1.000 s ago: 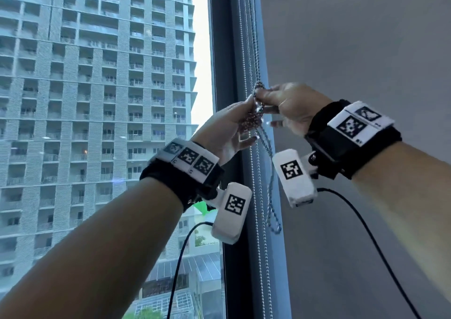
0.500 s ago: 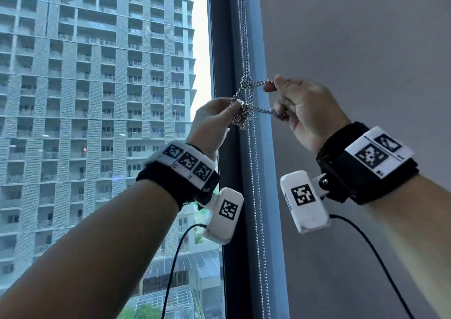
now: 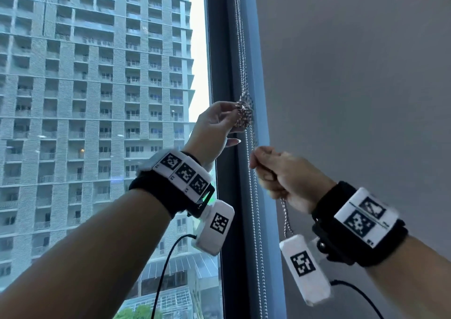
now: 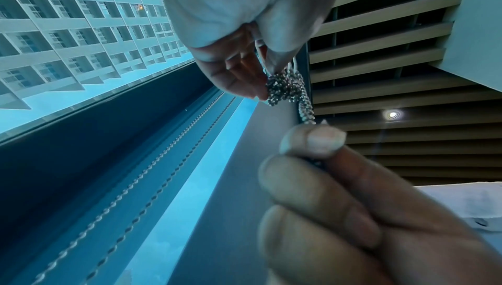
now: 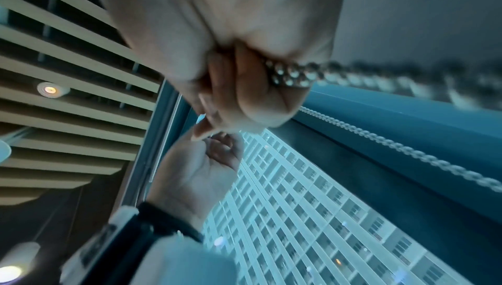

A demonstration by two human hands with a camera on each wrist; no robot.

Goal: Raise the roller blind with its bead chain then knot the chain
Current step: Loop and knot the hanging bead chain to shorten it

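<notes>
Big glass window [image 3: 102,123] on the left with a high-rise apartment block [image 3: 73,74] outside, dark window frame [image 3: 219,50] down the middle, and plain grey roller blind fabric [image 3: 353,99] filling the right side. Bead chain [image 3: 240,50] hangs right along the frame edge, and there's a bunched-up knot [image 3: 244,117] in it about mid-height in the head view.

Left hand [image 3: 214,130] pinches that knot between thumb and fingertips. Right hand [image 3: 285,177] sits lower, fist curled tight around the chain strands just under the knot, with a loop of chain dangling out the bottom of the fist.

Head cam only gives you backs of hands. Left wrist cam shows the pinch properly: left fingertips [image 4: 255,87] pressed on the beaded clump, and the right thumb [image 4: 315,141] clamped down over the strands below. It also catches a slatted ceiling [image 4: 394,42] with a downlight [image 4: 392,114], which the head view misses. Right wrist cam shows beads [image 5: 290,77] coming out of the closed right fist, pretty blurry past that.

Both hands are close to the frame and the blind's edge; open air toward the room side.
</notes>
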